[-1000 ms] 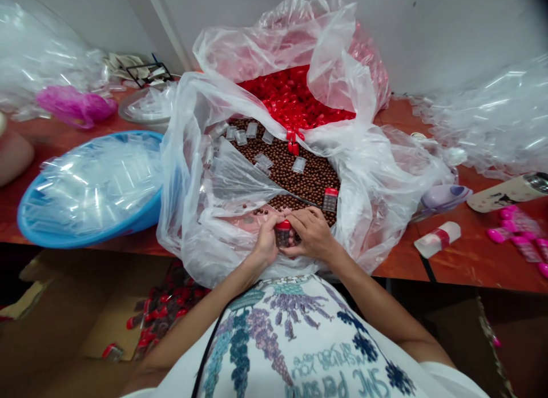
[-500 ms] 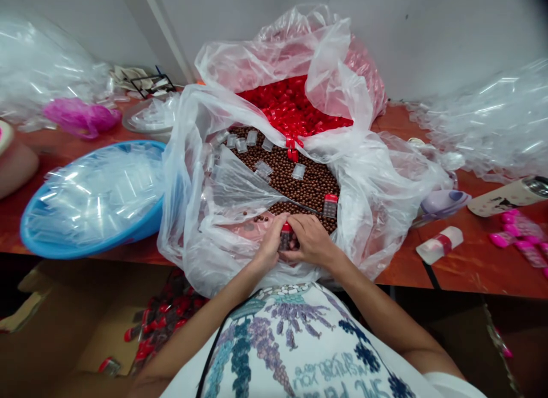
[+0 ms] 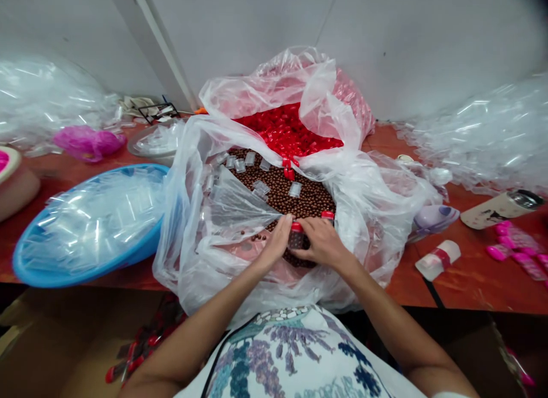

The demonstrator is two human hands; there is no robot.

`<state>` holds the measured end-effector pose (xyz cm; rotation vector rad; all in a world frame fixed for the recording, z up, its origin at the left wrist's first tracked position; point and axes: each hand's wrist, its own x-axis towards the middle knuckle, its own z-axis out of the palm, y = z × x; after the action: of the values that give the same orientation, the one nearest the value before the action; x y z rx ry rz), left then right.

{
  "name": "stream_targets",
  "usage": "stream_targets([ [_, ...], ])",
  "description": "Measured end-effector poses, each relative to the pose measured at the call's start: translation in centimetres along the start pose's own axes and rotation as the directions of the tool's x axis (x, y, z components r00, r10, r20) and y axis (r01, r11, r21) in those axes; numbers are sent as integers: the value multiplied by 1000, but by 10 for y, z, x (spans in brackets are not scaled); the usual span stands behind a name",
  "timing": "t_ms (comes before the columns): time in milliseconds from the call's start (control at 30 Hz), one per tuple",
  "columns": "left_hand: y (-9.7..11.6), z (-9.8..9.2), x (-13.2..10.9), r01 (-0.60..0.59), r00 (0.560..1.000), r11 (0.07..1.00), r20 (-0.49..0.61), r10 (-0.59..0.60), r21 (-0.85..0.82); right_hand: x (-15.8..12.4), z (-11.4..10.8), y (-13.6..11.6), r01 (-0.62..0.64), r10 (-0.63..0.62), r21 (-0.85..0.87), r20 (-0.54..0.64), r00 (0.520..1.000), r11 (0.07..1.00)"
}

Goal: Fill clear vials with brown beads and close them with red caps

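Note:
My right hand (image 3: pixel 322 245) is closed round a small clear tube with a red cap (image 3: pixel 296 236), filled with brown balls. My left hand (image 3: pixel 276 240) lies beside the tube with its fingers stretched out, touching it and the clear plastic sheet. Both hands are over the near edge of a heap of brown balls (image 3: pixel 286 191) inside a big clear bag (image 3: pixel 201 215). Several empty clear tubes (image 3: pixel 260 187) lie on the balls. Another capped tube (image 3: pixel 327 216) stands just beyond my right hand. A pile of red caps (image 3: pixel 287 131) fills a second bag behind.
A blue basin (image 3: pixel 81 261) lined with clear plastic sits left on the wooden table (image 3: pixel 471 278). A white bottle (image 3: pixel 437 258), a purple device (image 3: pixel 434 216), a printed tumbler (image 3: pixel 502 207) and pink tubes (image 3: pixel 518 242) lie right. A cardboard box (image 3: pixel 64 346) with filled tubes is below left.
My hands moved forward onto the brown balls with the capped tube. My left hand's fingers loosened from the tube and stretched out. The view tilted up.

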<state>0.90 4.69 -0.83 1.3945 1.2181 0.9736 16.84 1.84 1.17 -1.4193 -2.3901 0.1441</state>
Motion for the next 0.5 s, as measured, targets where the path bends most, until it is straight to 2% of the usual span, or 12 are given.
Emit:
stream_targets([
  [67,10,-4,33,-160,987,953,19,160,257,4,-11,21,-149,149,-92,-4,989,985],
  [133,16,-6,66,-222,972,846,48,228,485,5,-22,41,-270,273,-182,-10,962,945],
  [200,17,-5,93,-301,953,708,167,253,639,7,-31,56,-337,343,-242,-18,939,910],
  [267,15,-3,112,-388,922,570,303,243,724,9,-36,64,-346,348,-262,-38,937,901],
  [333,11,-2,122,-449,893,464,391,221,763,18,-38,66,-305,297,-239,-69,952,922],
  [433,9,-3,125,-475,880,380,428,208,793,49,-34,63,-212,204,-145,-65,977,966],
  [500,9,-6,120,-462,886,357,411,214,812,80,-28,61,-179,180,-82,10,984,981],
])
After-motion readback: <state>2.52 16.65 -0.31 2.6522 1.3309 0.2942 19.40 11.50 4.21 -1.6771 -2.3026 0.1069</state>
